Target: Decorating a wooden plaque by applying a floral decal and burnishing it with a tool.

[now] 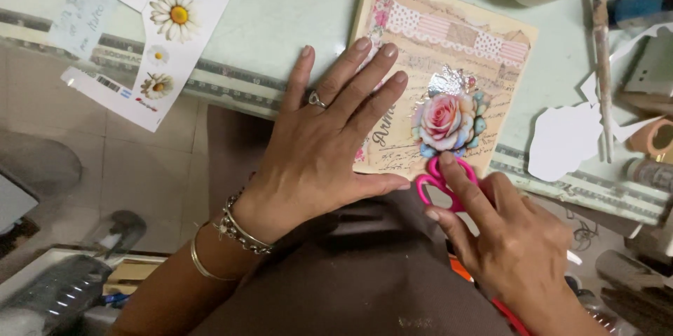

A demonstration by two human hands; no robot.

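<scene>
A left hand [329,147], fingers spread flat, pins a decoupage board [449,49] at the near edge of a pale green desk [294,7], while the right hand [512,238] curls around pink-handled scissors [438,182] just below a glossy rose cut-out [449,120]. Steady, even pressure should keep the board from sliding; a daisy sticker sheet [175,28] lies far left.

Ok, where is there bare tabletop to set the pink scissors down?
The widest bare patch of tabletop lies between the daisy sticker sheet and the decorated board, above the left hand. The right side is crowded: white paper cutouts, a brush and bottles. The right hand holds the pink scissors at the board's near edge.
</scene>
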